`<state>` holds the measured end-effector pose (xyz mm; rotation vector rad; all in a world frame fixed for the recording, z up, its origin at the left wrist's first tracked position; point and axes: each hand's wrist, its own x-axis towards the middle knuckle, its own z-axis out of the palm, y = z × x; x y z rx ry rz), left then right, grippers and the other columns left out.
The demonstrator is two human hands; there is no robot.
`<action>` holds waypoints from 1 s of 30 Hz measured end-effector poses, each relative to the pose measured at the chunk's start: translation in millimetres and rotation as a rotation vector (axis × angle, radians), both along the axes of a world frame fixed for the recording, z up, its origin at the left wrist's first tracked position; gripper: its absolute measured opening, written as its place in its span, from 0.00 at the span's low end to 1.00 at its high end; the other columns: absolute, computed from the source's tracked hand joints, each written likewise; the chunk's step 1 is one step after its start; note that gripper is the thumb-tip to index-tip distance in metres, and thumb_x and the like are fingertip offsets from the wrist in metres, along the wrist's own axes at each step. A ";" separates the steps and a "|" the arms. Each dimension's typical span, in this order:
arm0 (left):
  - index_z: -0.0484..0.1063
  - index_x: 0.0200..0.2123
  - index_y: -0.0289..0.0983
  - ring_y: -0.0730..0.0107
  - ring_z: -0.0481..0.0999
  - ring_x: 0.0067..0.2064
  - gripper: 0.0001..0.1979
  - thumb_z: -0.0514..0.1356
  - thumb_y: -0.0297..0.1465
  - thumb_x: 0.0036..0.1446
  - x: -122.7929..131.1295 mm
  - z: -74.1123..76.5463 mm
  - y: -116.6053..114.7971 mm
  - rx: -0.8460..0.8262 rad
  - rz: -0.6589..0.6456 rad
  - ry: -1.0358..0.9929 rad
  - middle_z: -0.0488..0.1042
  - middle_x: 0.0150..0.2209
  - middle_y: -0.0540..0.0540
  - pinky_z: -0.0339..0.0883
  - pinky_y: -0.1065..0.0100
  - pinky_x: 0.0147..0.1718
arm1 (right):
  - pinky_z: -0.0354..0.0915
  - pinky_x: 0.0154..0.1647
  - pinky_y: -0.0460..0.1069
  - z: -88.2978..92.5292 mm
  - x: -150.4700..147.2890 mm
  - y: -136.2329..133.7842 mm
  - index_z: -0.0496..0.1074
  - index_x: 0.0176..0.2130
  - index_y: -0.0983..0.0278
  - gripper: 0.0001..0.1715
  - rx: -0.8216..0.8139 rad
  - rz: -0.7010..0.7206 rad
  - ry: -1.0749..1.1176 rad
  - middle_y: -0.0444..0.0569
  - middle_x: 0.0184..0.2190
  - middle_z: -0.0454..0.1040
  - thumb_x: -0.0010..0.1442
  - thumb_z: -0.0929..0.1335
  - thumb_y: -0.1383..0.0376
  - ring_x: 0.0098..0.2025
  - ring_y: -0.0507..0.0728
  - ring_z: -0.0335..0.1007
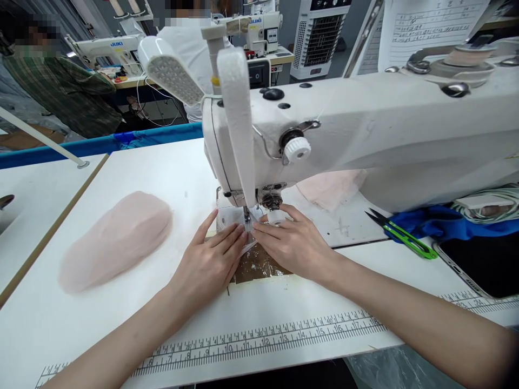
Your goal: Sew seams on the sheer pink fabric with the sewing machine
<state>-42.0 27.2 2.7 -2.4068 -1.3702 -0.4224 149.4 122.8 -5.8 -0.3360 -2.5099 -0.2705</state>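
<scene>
My left hand (211, 254) lies flat with fingers stretched out, pressing a small sheer white fabric piece (233, 219) on the table just left of the needle (246, 213) of a white sewing machine (365, 140). My right hand (294, 240) rests on the other side, fingers extended and close together, fingertips on the same fabric beside the presser foot. Both hands' fingertips nearly meet under the needle. A brown taped patch (259, 265) shows on the table below the hands.
A heap of pale pink sheer fabric (115, 240) lies at left on the white table (81, 324). More pink fabric (330, 189) sits behind the machine. Green thread snips (405, 235) and blue cloth (446, 224) lie at right. A printed ruler (263, 340) runs along the front. A person (60, 92) works behind.
</scene>
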 end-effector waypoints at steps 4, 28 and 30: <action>0.72 0.50 0.30 0.59 0.77 0.50 0.15 0.52 0.24 0.63 -0.9 -1.4 0.9 0.003 0.005 -0.020 0.77 0.47 0.40 0.50 0.45 0.64 | 0.59 0.55 0.55 -1.2 -0.7 0.6 0.77 0.39 0.65 0.12 0.010 0.001 0.004 0.46 0.37 0.81 0.61 0.64 0.74 0.39 0.55 0.73; 0.72 0.51 0.34 0.58 0.76 0.51 0.16 0.52 0.23 0.62 -6.0 -4.9 13.1 -0.011 0.031 -0.082 0.77 0.49 0.41 0.53 0.44 0.62 | 0.59 0.56 0.56 -4.5 -5.3 6.0 0.77 0.40 0.62 0.17 -0.014 -0.096 -0.081 0.45 0.38 0.80 0.62 0.62 0.76 0.47 0.59 0.72; 0.73 0.50 0.33 0.58 0.77 0.50 0.16 0.52 0.23 0.63 -5.9 -4.5 13.3 0.001 0.027 -0.074 0.77 0.48 0.40 0.54 0.44 0.61 | 0.59 0.56 0.56 -4.9 -5.6 6.3 0.77 0.40 0.62 0.18 -0.017 -0.104 -0.088 0.45 0.38 0.80 0.62 0.61 0.76 0.47 0.58 0.72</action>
